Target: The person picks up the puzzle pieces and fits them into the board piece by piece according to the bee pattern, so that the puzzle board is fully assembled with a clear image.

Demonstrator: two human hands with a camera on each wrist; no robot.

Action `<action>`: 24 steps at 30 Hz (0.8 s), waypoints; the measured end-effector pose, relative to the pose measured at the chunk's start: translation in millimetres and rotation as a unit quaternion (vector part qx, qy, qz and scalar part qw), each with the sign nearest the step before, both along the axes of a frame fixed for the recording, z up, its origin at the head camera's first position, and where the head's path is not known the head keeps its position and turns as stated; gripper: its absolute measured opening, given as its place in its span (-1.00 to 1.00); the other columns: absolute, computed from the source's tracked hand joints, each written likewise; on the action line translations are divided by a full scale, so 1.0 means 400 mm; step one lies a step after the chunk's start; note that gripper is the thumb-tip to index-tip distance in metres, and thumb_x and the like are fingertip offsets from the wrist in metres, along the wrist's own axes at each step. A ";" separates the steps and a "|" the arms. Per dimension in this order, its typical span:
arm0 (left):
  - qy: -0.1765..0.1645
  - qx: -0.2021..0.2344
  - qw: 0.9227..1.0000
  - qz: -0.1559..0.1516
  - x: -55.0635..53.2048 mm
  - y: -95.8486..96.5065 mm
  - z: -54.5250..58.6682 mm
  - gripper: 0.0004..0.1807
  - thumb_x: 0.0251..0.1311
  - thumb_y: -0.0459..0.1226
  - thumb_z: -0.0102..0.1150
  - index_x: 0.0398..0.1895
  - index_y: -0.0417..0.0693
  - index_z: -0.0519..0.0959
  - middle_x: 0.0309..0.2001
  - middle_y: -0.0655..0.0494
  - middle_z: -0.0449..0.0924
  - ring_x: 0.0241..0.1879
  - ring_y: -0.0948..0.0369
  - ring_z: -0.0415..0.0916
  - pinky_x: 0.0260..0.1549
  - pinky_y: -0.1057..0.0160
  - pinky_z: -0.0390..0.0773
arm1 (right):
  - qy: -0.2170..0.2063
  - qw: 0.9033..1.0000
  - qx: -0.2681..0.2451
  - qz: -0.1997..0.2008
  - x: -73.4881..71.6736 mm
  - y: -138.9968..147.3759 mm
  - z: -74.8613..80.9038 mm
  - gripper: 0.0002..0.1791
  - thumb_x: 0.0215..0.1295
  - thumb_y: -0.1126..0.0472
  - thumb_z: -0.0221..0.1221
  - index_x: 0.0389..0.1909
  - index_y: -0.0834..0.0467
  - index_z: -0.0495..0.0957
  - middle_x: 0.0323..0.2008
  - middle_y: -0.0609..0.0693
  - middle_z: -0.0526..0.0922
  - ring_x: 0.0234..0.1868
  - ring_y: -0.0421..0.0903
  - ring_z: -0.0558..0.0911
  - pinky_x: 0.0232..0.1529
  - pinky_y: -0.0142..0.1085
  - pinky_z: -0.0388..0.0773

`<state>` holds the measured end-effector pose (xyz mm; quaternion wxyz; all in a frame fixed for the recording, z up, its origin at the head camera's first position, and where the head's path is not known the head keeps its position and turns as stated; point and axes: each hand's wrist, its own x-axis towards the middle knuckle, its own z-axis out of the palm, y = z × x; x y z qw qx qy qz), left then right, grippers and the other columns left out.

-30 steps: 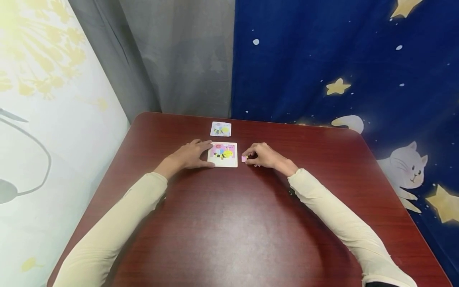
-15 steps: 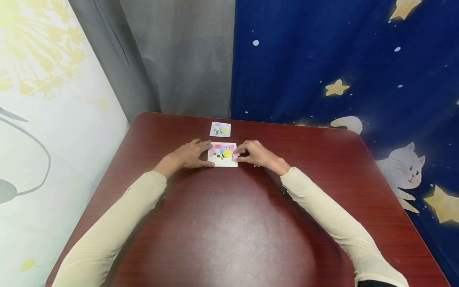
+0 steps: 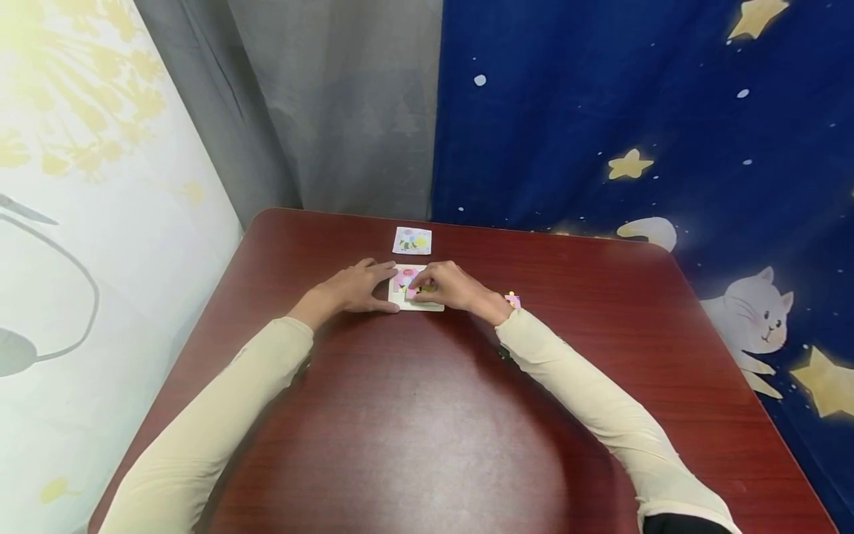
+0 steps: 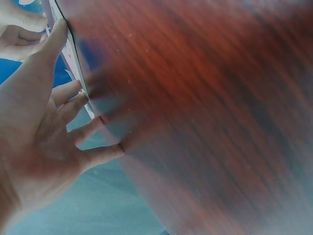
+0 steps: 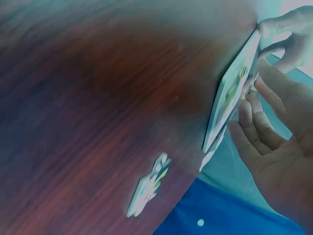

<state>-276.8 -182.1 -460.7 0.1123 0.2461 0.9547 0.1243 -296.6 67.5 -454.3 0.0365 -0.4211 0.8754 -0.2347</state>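
Observation:
A small jigsaw tray [image 3: 432,307], pale-framed with a pink picture of a yellow-and-black bee, lies flat near the table's far side. My left hand [image 3: 353,289] has its fingers spread at the tray's left edge; in the left wrist view the thumb touches the tray's edge [image 4: 73,51] and the outer fingers reach the tabletop. Over the tray, my right hand [image 3: 452,286] pinches a pink puzzle piece [image 3: 411,294] between thumb and forefinger. That hand covers much of the picture. Right of the tray, a loose puzzle piece [image 3: 513,300] lies on the table by the right wrist.
Behind the tray lies a picture card [image 3: 412,241] showing the same bee. The dark red table [image 3: 414,415] ends at curtains, a grey curtain [image 3: 347,111] and a blue star-patterned curtain [image 3: 547,133]. A pale patterned wall hanging [image 3: 100,245] is at the left.
My right hand has carried the puzzle piece leftward from beside the tray to over its middle, uncovering the loose piece on the table. The left hand has stayed at the tray's left edge.

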 end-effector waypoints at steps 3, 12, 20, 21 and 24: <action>0.002 0.002 1.000 -0.002 -0.002 0.000 -0.001 0.06 0.18 0.35 0.30 0.64 0.07 0.22 0.64 0.09 0.10 0.56 -0.14 0.05 0.35 -0.29 0.31 | 0.000 1.000 -0.004 0.009 -0.002 -0.015 -0.005 -0.76 0.30 0.19 0.45 -0.07 0.18 0.80 -0.14 -0.01 0.81 -0.07 -0.11 0.74 0.01 -0.22 0.66; 0.000 -0.002 1.000 -0.006 -0.001 -0.002 0.001 0.06 0.18 0.35 0.30 0.63 0.06 0.23 0.64 0.09 0.09 0.58 -0.15 0.02 0.37 -0.32 0.27 | 0.004 1.000 0.018 0.015 -0.001 -0.045 -0.013 -0.76 0.31 0.15 0.44 -0.06 0.14 0.81 -0.13 -0.04 0.81 -0.06 -0.15 0.72 0.02 -0.24 0.65; 0.001 0.005 1.000 -0.006 0.003 0.001 0.009 0.04 0.18 0.33 0.32 0.62 0.05 0.25 0.64 0.09 0.11 0.58 -0.15 0.03 0.37 -0.32 0.27 | 0.026 0.999 0.029 0.028 0.001 -0.063 -0.013 -0.79 0.29 0.14 0.46 -0.11 0.11 0.83 -0.21 -0.05 0.80 -0.15 -0.14 0.71 -0.09 -0.29 0.63; 0.002 0.005 1.000 -0.006 0.003 0.001 0.009 0.04 0.18 0.33 0.33 0.62 0.05 0.26 0.64 0.09 0.11 0.58 -0.15 0.04 0.37 -0.32 0.27 | 0.026 0.999 0.030 0.030 0.001 -0.064 -0.013 -0.80 0.29 0.13 0.46 -0.11 0.10 0.83 -0.22 -0.05 0.80 -0.15 -0.13 0.72 -0.09 -0.30 0.63; 0.002 0.007 1.000 -0.007 0.003 0.000 0.009 0.04 0.17 0.33 0.33 0.62 0.05 0.26 0.63 0.09 0.11 0.57 -0.16 0.04 0.37 -0.32 0.27 | 0.027 0.999 0.034 0.034 0.000 -0.068 -0.016 -0.80 0.29 0.12 0.45 -0.12 0.09 0.83 -0.24 -0.07 0.79 -0.17 -0.13 0.71 -0.12 -0.32 0.62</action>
